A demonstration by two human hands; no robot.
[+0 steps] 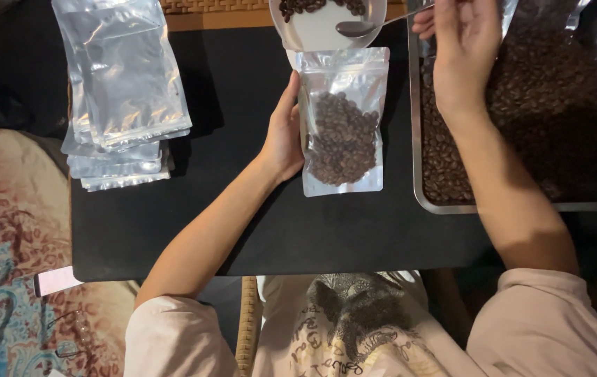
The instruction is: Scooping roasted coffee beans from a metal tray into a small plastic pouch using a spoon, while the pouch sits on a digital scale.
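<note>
My left hand (284,132) grips the left edge of a clear zip pouch (342,122) half filled with coffee beans, lying on the black mat (242,209). My right hand (462,49) holds a metal spoon (361,28) whose bowl rests in a white bowl (326,31) at the top, just above the pouch's open mouth. A few beans lie at the bowl's far side.
A steel tray (418,174) full of coffee beans sits at the right under my right arm. A stack of empty clear pouches (120,91) lies at the upper left. A patterned cloth (5,265) and a pink phone (57,281) are at the lower left.
</note>
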